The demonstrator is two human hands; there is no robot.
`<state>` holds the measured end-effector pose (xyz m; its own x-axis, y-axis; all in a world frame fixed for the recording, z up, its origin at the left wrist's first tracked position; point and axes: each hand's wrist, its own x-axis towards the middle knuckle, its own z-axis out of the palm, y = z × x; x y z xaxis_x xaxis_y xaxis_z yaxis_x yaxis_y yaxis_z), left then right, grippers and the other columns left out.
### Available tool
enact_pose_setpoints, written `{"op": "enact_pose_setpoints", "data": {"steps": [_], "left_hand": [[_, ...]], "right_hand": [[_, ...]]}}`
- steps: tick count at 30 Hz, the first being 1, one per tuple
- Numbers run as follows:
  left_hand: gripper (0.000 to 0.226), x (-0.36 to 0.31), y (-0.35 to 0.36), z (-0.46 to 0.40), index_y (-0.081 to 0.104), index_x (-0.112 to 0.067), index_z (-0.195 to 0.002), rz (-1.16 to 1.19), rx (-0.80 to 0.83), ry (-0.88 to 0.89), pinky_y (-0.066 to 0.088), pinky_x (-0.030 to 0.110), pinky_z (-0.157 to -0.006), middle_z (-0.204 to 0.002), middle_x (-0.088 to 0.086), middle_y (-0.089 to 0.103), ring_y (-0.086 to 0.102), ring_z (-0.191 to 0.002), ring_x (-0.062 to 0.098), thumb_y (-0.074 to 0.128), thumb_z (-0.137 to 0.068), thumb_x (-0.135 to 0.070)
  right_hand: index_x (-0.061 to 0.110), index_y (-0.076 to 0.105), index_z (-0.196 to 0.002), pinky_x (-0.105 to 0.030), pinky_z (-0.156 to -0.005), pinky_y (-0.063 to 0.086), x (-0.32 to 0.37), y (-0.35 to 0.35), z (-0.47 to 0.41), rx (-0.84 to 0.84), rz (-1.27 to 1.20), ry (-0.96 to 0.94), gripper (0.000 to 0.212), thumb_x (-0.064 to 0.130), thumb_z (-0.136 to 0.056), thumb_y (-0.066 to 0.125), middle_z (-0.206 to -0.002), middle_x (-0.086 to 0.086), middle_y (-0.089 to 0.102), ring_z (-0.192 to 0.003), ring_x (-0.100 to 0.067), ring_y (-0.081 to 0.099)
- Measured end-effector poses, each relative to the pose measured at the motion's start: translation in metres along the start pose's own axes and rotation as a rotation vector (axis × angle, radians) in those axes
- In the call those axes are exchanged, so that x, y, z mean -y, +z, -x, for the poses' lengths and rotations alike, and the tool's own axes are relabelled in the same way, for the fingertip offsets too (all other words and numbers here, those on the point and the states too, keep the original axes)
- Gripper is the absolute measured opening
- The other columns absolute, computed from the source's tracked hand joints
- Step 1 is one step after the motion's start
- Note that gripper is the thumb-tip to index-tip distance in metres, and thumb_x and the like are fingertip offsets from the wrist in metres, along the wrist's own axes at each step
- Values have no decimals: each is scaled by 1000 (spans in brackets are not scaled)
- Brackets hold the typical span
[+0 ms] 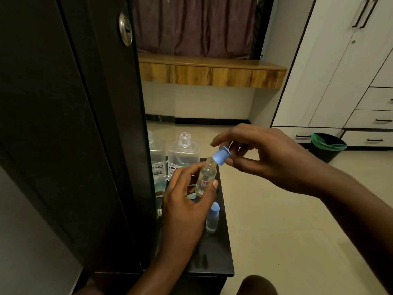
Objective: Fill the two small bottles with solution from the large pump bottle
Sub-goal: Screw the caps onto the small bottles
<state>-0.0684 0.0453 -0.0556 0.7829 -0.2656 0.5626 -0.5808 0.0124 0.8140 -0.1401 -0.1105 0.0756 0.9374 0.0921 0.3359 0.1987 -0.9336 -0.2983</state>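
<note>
My left hand [187, 196] grips a small clear bottle [205, 177], which holds clear liquid and has an open neck. My right hand [261, 154] pinches a blue cap [221, 155] just above and to the right of that neck, tilted. A second small bottle [212, 218] with a blue cap on stands on the dark shelf [214, 262] below my left hand. The large clear bottle [184, 156], with a handwritten label and its neck open and no pump on it, stands at the shelf's far end. Part of it is hidden by my left hand.
A mirror [157, 162] on the dark wardrobe door at left reflects the large bottle. A black bin with a green liner [327, 146] stands on the tiled floor by white drawers at right. A wooden ledge [210, 71] runs along the back wall.
</note>
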Motion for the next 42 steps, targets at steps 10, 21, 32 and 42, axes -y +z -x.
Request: {"op": "enact_pose_setpoints", "data": {"steps": [10, 21, 32, 42], "left_hand": [[44, -1, 2, -2, 66, -16, -119, -23, 27, 51, 57, 23, -82, -107, -5, 62, 63, -99, 9, 63, -85, -42], [36, -11, 0, -1, 63, -30, -120, 7, 51, 66, 52, 15, -83, -109, -16, 61, 62, -104, 5, 63, -85, -39], [34, -10, 2, 0, 64, -24, -118, 45, 58, 46, 50, 9, -80, -106, -12, 63, 62, -100, 3, 68, -85, -33], [36, -8, 4, 1, 61, -33, -119, 22, 79, 58, 49, 9, -83, -108, -19, 61, 61, -104, 1, 65, -84, -39]], "right_hand": [[35, 62, -118, -18, -75, 52, 11, -5, -3, 55, 139, -49, 34, 22, -87, 66, -107, 20, 58, -93, -2, 58], [29, 68, -99, -20, -65, 51, 10, -4, 2, 78, 128, 129, 49, 67, -76, 46, -95, 14, 65, -79, -2, 60], [30, 66, -99, -20, -61, 51, 11, -5, 4, 19, 40, 133, 28, 51, -84, 54, -80, 15, 65, -74, 0, 62], [23, 65, -88, -28, -60, 51, 10, -5, 4, -33, 33, 188, 60, 71, -74, 32, -68, 8, 63, -62, -6, 60]]}}
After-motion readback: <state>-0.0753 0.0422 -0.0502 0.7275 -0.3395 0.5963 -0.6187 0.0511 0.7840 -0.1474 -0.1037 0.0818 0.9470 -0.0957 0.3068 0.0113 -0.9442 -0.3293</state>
